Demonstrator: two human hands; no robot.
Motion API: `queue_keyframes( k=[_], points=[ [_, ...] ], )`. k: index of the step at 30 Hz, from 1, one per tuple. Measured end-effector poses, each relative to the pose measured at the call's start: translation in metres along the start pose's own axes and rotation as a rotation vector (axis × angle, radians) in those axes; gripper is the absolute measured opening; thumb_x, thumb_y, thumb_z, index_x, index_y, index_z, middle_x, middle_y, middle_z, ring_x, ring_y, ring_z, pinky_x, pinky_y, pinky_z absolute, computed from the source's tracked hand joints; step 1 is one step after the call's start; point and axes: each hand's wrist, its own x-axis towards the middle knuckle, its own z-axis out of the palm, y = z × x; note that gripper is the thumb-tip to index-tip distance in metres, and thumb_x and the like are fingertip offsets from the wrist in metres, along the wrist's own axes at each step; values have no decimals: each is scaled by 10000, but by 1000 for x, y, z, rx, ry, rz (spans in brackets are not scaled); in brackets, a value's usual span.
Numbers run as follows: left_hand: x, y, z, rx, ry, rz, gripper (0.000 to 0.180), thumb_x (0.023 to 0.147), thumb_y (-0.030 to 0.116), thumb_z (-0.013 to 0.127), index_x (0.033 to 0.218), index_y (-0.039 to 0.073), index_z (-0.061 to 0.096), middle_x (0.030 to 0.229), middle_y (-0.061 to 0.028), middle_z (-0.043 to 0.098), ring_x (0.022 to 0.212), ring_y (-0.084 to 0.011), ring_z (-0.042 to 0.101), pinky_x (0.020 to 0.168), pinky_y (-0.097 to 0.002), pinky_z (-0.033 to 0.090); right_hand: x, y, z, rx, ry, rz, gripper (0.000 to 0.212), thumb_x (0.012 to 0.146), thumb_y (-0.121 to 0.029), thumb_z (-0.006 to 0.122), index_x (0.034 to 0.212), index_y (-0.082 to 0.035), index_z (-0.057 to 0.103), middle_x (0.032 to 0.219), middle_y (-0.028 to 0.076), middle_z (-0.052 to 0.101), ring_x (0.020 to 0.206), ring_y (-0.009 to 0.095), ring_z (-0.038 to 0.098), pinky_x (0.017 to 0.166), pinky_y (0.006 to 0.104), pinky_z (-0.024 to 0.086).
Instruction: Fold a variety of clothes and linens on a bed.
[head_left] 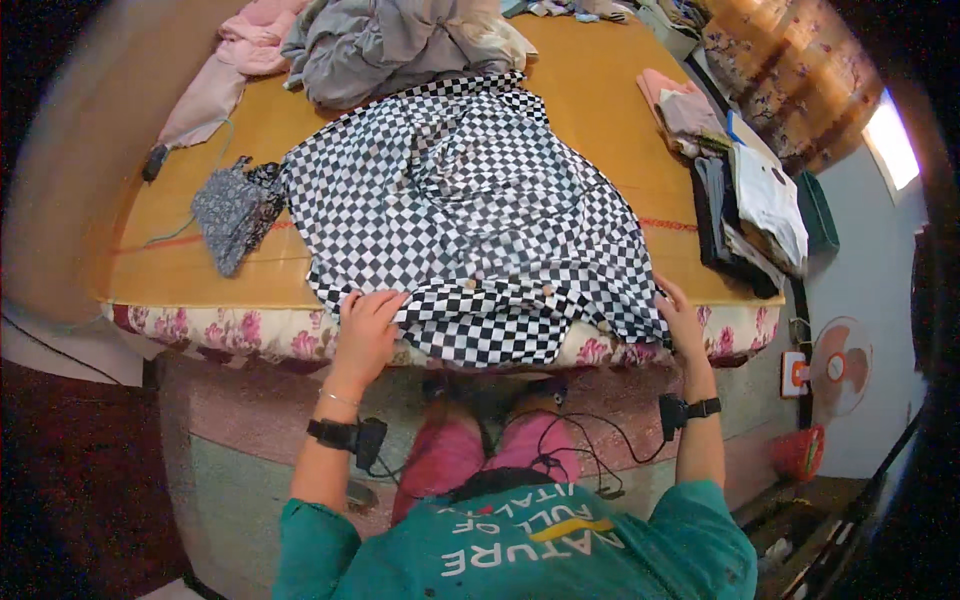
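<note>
A black-and-white checked garment [400, 215] with round buttons lies spread on the bed, its near part hanging a little over the front edge. My left hand [370, 318] is at its near left corner, with the fingers closed on the cloth. At the near right corner, my right hand [682, 318] pinches the garment's side edge; some of its fingertips are hidden by the cloth. Between the hands, the near edge is bunched and folded, and a floral cover [250, 328] shows beneath it.
A grey patterned cloth [235, 210] lies left of the garment. Grey bedding [370, 50] is heaped at the far side, beside pink cloth [258, 40]. Folded clothes [768, 205] are stacked at the right. A fan [838, 366] stands by the right wall.
</note>
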Motion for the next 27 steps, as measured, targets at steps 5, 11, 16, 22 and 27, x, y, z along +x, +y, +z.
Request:
queue_keyframes(
  k=[5,11,16,22,27],
  points=[
    [-21,14,-31,1,-71,-10,398,704,-9,591,1084,111,595,842,-45,545,876,-222,527,886,-405,329,-63,-21,-10,482,109,85,467,868,-133,525,1307,-5,432,1278,85,504,1192,171,443,998,286,332],
    [-33,38,-82,-83,-117,-21,405,672,-29,579,1036,140,633,786,-67,513,800,-233,509,744,-343,323,-119,-49,-37,776,273,-13,447,937,-149,431,1356,-16,352,1293,117,472,1163,181,479,983,315,367],
    [-47,32,-88,-193,-214,-57,400,663,-19,599,1035,125,626,823,-66,541,809,-237,513,758,-343,331,-124,-87,-40,1142,-11,-41,545,904,-212,477,1377,-5,303,1237,140,523,1130,211,518,968,329,398],
    [-52,-2,-82,-421,-326,-188,283,700,85,670,979,56,641,801,-72,605,726,-182,558,682,-292,418,-85,-58,-29,582,140,-290,579,884,-217,513,1379,-6,298,1248,126,517,1137,204,511,978,334,390],
    [4,-36,-71,-442,-37,-406,275,767,111,639,1013,-7,614,852,-72,627,803,-134,569,719,-273,451,92,-107,-16,1071,-229,-317,435,868,-206,577,1254,-39,469,1231,100,527,1107,243,522,973,368,407]
  ],
)
